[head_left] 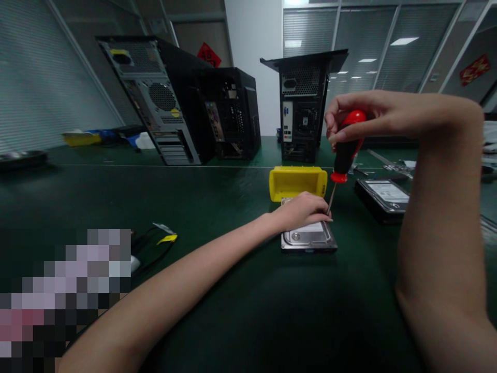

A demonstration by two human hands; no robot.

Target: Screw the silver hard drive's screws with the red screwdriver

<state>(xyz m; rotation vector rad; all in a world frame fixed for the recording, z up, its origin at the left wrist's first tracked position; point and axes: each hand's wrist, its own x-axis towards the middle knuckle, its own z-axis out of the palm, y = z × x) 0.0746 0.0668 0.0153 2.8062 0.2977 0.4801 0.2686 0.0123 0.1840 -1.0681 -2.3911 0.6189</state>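
A silver hard drive (310, 241) lies flat on the dark green table. My left hand (305, 208) rests across it with curled fingers, holding it down and covering much of its top. A red and black screwdriver (344, 158) stands nearly upright, slightly tilted, with its shaft running down to the drive's right side beside my left fingertips. Closed around its handle from above is my right hand (359, 116), wrist bent high. The screwdriver's very tip is hidden by my left fingers. Directly behind the drive sits a yellow bin (298, 170), its open side facing me.
Another hard drive (384, 194) lies to the right, near scattered metal parts (392, 167). Three computer cases stand at the back: a large one (166, 98), a smaller one (248, 114) and one with a raised panel (301, 106). Cables (165, 248) lie at the left.
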